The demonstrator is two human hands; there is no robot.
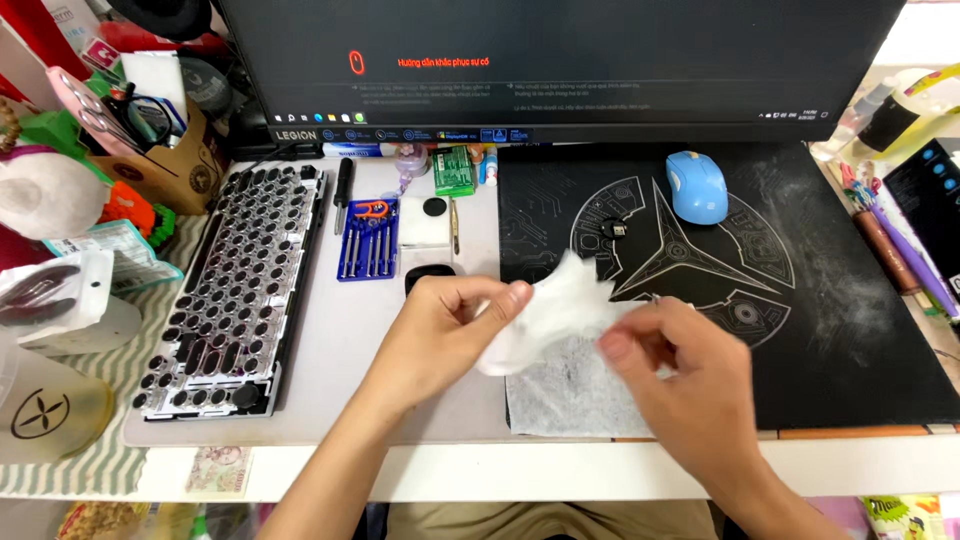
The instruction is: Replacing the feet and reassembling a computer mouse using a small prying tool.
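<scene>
My left hand (450, 330) pinches one end of a crumpled white wet wipe (560, 305) between thumb and forefinger, and my right hand (680, 375) pinches the other end with its fingertips, so the wipe hangs stretched between them just above the middle of the near edge of the white surface (330, 350). Under my hands lies a flat, thin grey-white cloth sheet (565, 395), spread at the near left corner of the large black desk mat with pale line patterns (850, 300); the mat's right part looks dusty. A small black dongle (617, 230) sits on the mat, and a light blue computer mouse (697, 187) rests towards the mat's far edge.

On the left part of the surface lies a black and silver keyboard with its keycaps removed (235, 285), running from the far edge towards the near edge. Just right of it sits a blue tray of small screwdrivers (367, 240), with a black-handled screwdriver (343, 195) beside it and a small white box (424, 222) nearby. A wide dark monitor (560, 65) stands along the far edge. A brown cardboard box full of odds and ends (160, 165) fills the far left corner.
</scene>
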